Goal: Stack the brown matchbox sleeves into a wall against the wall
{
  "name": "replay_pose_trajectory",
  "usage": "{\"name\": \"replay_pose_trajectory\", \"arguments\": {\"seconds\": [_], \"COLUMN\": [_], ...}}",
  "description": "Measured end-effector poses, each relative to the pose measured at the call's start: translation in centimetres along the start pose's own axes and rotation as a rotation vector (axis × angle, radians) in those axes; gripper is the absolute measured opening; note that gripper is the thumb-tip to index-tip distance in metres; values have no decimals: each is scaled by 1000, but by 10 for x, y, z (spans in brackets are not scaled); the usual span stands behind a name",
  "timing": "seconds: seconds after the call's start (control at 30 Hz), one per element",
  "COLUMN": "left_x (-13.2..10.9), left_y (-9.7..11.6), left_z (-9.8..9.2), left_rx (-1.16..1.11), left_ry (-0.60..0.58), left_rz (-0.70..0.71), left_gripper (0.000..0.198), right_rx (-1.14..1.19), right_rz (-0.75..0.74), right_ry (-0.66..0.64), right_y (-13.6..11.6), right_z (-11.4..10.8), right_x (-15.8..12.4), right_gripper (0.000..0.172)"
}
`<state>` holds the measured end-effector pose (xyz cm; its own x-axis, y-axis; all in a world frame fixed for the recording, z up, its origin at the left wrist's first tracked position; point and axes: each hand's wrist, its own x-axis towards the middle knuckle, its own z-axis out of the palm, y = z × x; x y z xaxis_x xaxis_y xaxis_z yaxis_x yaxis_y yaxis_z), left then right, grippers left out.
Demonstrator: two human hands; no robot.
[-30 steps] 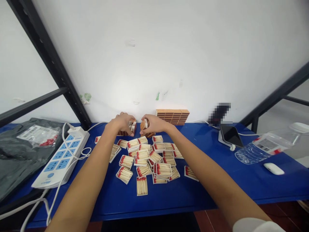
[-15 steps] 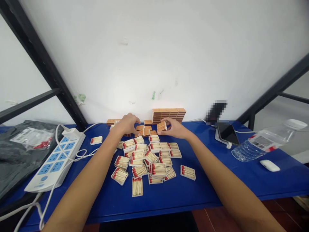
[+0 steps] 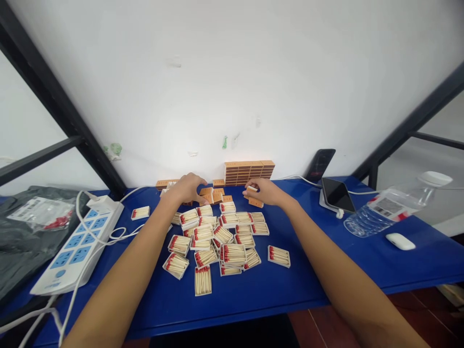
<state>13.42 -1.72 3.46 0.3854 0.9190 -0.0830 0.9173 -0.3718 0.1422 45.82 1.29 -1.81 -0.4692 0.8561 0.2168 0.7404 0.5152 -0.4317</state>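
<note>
My left hand is over the back of the table, thumb and index finger apart, beside a loose cluster of orange matchbox sleeves. Its lower fingers are partly hidden. To its right, my right hand is closed round a matchbox sleeve, with another orange sleeve just beneath. Behind it, a stack of orange-and-brown matchboxes stands against the wall. Nearer me lie several white matchbox trays full of red-tipped matches, heaped on one another. Single trays lie apart from the heap.
A white power strip with cables and a dark plastic bag occupy the left side. On the right are a phone, a clear bottle and a white earbud case. Black frame posts flank the blue table.
My right hand has moved the sleeves away from the central cluster, rightward and slightly down. My left hand stays near the cluster. The whole view has shifted slightly.
</note>
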Motion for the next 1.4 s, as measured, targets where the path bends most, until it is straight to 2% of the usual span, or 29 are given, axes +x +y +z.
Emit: {"name": "replay_pose_trajectory", "arguments": {"seconds": [0.13, 0.27, 0.37, 0.5, 0.57, 0.77, 0.97, 1.1, 1.2, 1.3, 1.4], "left_x": [1, 7, 13, 15, 14, 11, 10, 10, 11, 13, 14], "left_y": [7, 13, 11, 3, 0, -8, -7, -6, -3, 0, 1], "left_z": [3, 2, 2, 2, 1, 0, -2, -1, 0, 0, 1], "left_rx": [29, 27, -49, -155, -179, -189, -175, -232, -279, -262, -206], "left_ry": [-21, -67, -85, -82, -90, -83, -81, -69, -61, -75, -86], "left_rz": [19, 4, -6, -12, -14, -22, 18, 41, 91, 77, 56], "left_gripper": [75, 78, 78, 63, 60, 71, 54, 50, 35, 30, 29], "right_rx": [-169, -291, -260, -243, -239, -242, -271, -220, -142, -52, 117], "right_rz": [13, -23, -79, -116, -93, -28, -11, 20, 96, 146, 187], "right_ry": [42, 143, 146, 142, 140, 110, 102, 6, -66, -18, 32], "right_y": [1, -9, -20, -25, -21, -10, -10, -4, 2, 6, 8], "right_z": [-8, -11, -8, -5, -5, -8, -11, -21, -28, -31, -35], "right_x": [-5, -8, -7, -7, -8, -10, -12, -17, -19, -19, -21], "right_gripper": [19, 15, 12, 12, 12, 17, 18, 22, 11, 5, 13]}}
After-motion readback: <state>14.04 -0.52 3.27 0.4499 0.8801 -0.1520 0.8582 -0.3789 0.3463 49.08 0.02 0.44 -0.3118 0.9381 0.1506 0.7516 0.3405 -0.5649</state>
